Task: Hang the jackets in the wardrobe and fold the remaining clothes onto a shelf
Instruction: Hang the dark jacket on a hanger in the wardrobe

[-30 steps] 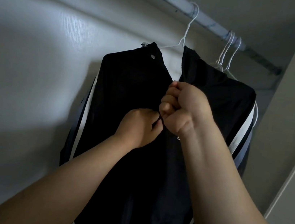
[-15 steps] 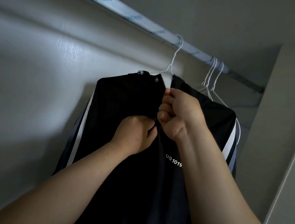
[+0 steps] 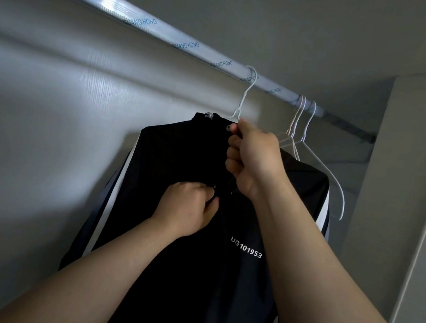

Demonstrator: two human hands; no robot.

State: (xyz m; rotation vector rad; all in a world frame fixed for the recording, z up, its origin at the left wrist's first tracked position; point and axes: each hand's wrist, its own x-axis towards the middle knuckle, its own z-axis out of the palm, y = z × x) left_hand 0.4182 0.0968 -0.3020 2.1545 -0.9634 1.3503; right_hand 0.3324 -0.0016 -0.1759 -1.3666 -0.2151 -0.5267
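A black jacket (image 3: 179, 156) with white sleeve stripes and white chest lettering hangs on a white wire hanger (image 3: 246, 94) from the wardrobe rail (image 3: 143, 23). My right hand (image 3: 254, 159) is curled at the collar and pinches the top of the zip. Lower on the front, my left hand (image 3: 186, 207) grips the fabric beside the zip line. The front looks zipped up to the collar. The zip pull itself is hidden under my right fingers.
Two bare white hangers (image 3: 305, 136) hang on the rail just right of the jacket. The wardrobe's side panel (image 3: 399, 187) stands close on the right, the back wall (image 3: 47, 124) on the left.
My right hand has risen along the zip from chest height to the collar, and the open neck gap has shut. The left hand stays on the fabric. The camera has tilted up.
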